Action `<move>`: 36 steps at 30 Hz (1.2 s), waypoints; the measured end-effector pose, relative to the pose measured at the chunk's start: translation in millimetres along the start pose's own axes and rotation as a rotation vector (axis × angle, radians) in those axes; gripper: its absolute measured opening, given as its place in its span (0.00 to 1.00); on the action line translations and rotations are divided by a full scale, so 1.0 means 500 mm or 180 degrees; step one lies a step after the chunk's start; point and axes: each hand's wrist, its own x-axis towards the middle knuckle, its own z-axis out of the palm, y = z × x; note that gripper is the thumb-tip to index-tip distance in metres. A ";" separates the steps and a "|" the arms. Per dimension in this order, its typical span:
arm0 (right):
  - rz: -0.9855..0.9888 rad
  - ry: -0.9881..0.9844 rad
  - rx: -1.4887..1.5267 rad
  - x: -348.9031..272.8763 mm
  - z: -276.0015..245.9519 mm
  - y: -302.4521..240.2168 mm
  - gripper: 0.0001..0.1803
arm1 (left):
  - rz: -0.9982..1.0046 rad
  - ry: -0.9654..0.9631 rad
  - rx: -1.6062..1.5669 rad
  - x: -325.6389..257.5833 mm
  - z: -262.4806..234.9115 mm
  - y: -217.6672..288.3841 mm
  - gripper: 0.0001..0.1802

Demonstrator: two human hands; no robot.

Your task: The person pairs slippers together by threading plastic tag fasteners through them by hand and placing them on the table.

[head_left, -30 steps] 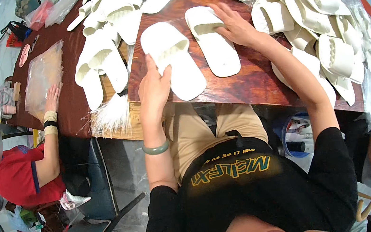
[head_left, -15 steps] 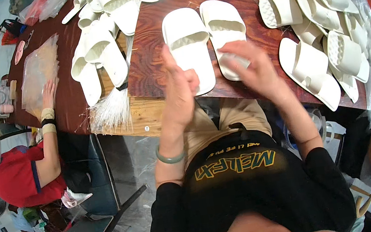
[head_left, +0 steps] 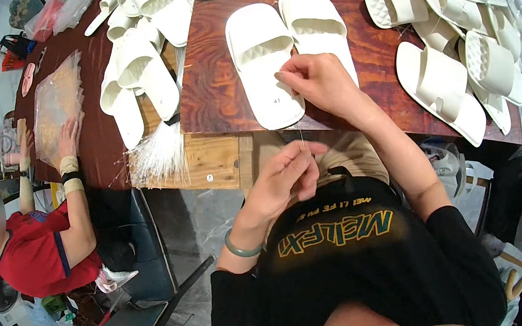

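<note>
A pair of white slippers lies side by side on the wooden table before me, the left slipper (head_left: 267,91) and the right slipper (head_left: 314,10), toes pointing away. My right hand (head_left: 323,83) is over the pair, thumb and forefinger pinched above the left slipper's heel part; what they hold, if anything, is too small to see. Below the table's front edge, my left hand (head_left: 288,176) is closed in a pinch, and a thin pale strand rises from its fingertips toward the left slipper's heel.
White slippers (head_left: 439,89) are heaped at the right and more slippers (head_left: 143,72) at the left. A bundle of thin white strands (head_left: 156,158) hangs at the table's left edge. Another person in a red shirt (head_left: 44,249) handles clear plastic bags (head_left: 56,102) on the left.
My left hand has come down off the left slipper to below the table edge. My right hand has moved left, from the right slipper to over the left one, and its fingers have closed.
</note>
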 end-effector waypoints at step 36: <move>-0.3434 -0.0539 -0.2783 0.048 -0.001 -0.026 0.14 | 0.0325 0.0530 -0.0708 0.183 -0.141 0.135 0.12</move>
